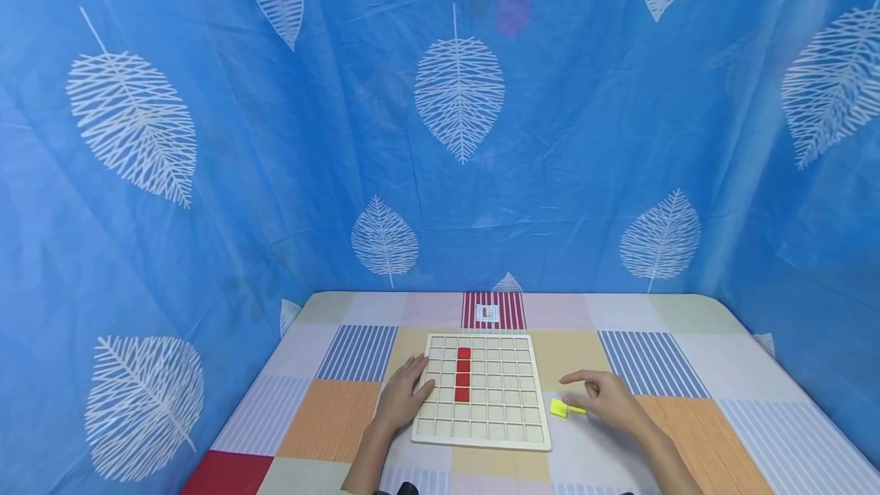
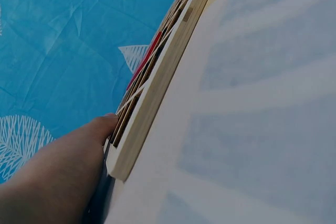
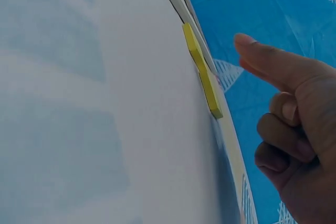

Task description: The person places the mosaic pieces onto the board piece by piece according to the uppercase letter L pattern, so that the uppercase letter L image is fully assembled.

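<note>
A pale wooden grid board [image 1: 498,403] lies on the patchwork tablecloth, with several red square tiles [image 1: 464,367] in one column of its cells. My left hand [image 1: 401,396] rests along the board's left edge, thumb over the frame; in the left wrist view the thumb touches the rim of the board [image 2: 152,111]. To the right of the board lie two yellow tiles [image 1: 558,408], one partly hidden behind my right hand [image 1: 608,399]. That hand hovers above them, thumb and index finger extended with a gap between, other fingers curled, holding nothing.
Behind the board, a small white card [image 1: 487,313] with a printed grid and an L-shaped mark lies on a red striped patch. A blue curtain [image 1: 550,136] with white leaf prints hangs around the back and sides of the table.
</note>
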### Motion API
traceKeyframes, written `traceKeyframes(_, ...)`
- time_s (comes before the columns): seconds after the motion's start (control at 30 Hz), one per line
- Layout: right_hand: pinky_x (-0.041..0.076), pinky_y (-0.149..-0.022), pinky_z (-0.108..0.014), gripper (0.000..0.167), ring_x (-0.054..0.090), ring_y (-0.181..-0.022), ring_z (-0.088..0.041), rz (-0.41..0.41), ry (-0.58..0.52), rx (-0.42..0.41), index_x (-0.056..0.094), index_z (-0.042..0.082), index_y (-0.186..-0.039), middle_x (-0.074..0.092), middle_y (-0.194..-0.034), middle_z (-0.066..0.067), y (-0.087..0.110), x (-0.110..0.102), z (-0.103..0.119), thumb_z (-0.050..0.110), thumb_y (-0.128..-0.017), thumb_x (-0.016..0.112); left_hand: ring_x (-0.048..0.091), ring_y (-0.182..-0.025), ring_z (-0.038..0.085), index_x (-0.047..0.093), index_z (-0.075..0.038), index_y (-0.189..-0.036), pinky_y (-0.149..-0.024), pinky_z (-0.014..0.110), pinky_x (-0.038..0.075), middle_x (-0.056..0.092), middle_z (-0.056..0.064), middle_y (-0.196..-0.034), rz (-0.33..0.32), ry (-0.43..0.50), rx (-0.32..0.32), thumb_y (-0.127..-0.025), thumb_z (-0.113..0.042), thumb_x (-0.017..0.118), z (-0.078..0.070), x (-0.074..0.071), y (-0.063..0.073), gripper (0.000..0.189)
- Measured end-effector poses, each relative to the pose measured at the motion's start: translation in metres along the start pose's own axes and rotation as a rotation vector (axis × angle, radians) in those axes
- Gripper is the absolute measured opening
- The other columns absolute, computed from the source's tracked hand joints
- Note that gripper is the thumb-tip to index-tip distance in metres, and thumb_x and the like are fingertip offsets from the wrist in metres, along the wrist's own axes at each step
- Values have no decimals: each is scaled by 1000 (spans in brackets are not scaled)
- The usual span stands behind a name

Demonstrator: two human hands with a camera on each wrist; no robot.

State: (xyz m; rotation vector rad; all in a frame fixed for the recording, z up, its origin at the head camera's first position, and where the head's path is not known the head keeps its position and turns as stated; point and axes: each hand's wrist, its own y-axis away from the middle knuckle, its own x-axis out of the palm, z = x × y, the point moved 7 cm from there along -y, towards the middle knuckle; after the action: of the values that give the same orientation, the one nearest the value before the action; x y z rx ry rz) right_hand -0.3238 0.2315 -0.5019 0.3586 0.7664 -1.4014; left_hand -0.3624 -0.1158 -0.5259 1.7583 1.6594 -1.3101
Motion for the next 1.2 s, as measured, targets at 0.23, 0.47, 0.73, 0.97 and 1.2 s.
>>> traceKeyframes(0.23,25,-38,-15,35,28,-44,-2,87,-4,35,70,14,-98,35,-52,8,8,6,-9,32,-69,79,36,-130,31,49,-5,-133,-103,49,32,46,10,-138,-4,1,13,-92,-36,53,-1,0,1,51)
traceKeyframes(0.47,26,-40,-17,33,29,-47,-3,76,38,49,70,17,-91,36,-55,7,9,15,-10,34,-65,81,38,-129,32,49,-5,-133,-103,49,33,47,11,-137,-13,-9,15,-91,-35,54,-1,0,1,52)
traceKeyframes(0.73,26,-39,-16,32,28,-46,-1,61,52,23,70,16,-95,36,-53,9,6,13,-10,31,-69,80,37,-129,32,49,-5,-133,-102,50,33,47,11,-137,-13,-9,11,-91,-35,53,-2,-1,2,51)
traceKeyframes(0.97,23,-36,-16,27,23,-43,0,12,54,-69,70,16,-97,30,-49,11,-1,5,4,28,-74,77,36,-130,30,49,-7,-134,-104,48,31,46,9,-138,1,2,-5,-91,-36,53,-1,0,1,52)
traceKeyframes(1.2,23,-37,-17,27,21,-43,-1,-27,70,-97,70,19,-98,29,-48,11,-13,4,25,32,-75,76,36,-130,31,48,-6,-134,-103,50,32,45,10,-138,6,8,-7,-92,-36,53,-2,-1,2,52)
